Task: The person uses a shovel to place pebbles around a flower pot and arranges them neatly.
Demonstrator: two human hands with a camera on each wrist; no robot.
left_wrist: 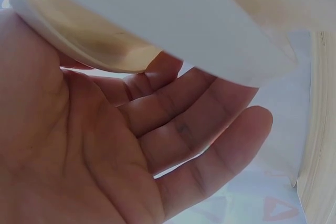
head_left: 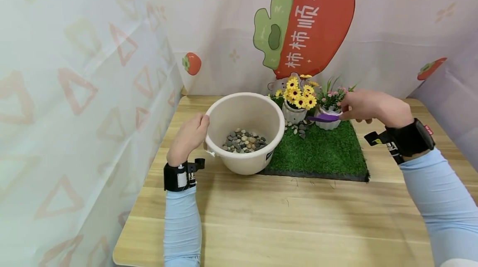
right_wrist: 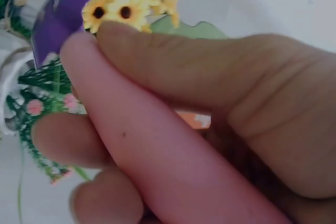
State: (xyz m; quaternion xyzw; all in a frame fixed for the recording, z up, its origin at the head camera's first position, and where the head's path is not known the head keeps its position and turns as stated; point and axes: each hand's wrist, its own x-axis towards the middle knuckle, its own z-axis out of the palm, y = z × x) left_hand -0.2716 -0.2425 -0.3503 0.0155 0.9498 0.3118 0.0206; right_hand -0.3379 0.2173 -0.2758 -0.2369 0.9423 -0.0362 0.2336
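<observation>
Head view pretty much tells the story: the left hand (head_left: 188, 136) rests flat against the side of the cream basin (head_left: 244, 132), fingers relaxed and open rather than curled round it, and the basin sits on the table (head_left: 284, 213) with its far edge over the green turf mat (head_left: 321, 150). The right hand (head_left: 367, 107) has its grip pinched tight on a small purple scoop (head_left: 323, 118), held just in front of the white pot of pink flowers (head_left: 328, 111). Judging by the lay of things, the pebble moving looks barely underway: a small scatter of pebbles on the mat (head_left: 298, 129) beside the sunflower pot (head_left: 295, 107), while the bulk of the pebbles (head_left: 244, 140) sits in the basin. Can't tell if the scoop is loaded, it's too small and edge-on. Right wrist view is mostly fingers (right_wrist: 173, 145) with a purple corner poking out; left wrist view is just palm and basin wall, so nothing extra there.
</observation>
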